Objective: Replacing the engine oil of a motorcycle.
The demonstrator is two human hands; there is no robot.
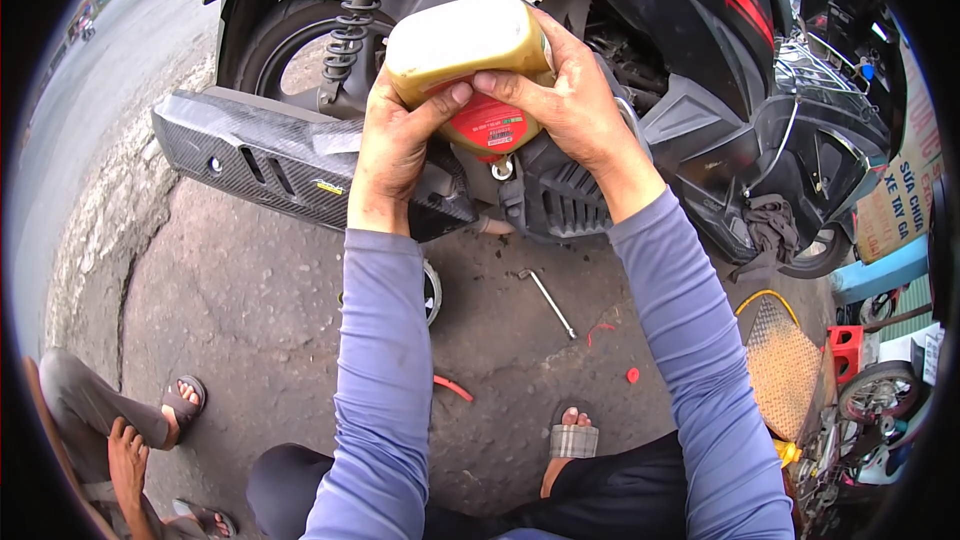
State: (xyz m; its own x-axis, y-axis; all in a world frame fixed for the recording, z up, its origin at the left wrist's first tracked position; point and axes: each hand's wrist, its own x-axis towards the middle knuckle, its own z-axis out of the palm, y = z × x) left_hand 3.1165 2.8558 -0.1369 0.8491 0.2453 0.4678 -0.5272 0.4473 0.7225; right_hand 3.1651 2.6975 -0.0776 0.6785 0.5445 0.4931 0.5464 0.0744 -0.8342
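My left hand (pixel 405 130) and my right hand (pixel 570 105) both grip a yellowish plastic bottle (pixel 462 38) with a red label, thumbs pressing its side. It is tipped bottom-up, its narrow end down at a small silver round part (pixel 501 170) on the scooter's black engine casing (pixel 558 202). Whether the bottle touches that part or liquid flows, I cannot tell. Left of it lie the carbon-patterned exhaust cover (pixel 275 165) and a coiled shock absorber (pixel 355 25) by the rear wheel.
A metal wrench (pixel 547 302), red hose piece (pixel 452 387) and red cap (pixel 632 375) lie on the pavement (pixel 240 300). A round pan (pixel 432 290) is half hidden by my left arm. Another person's hand (pixel 128 455) is at lower left. Woven mat (pixel 778 365), red crate (pixel 846 355) and signboard (pixel 893 202) are right.
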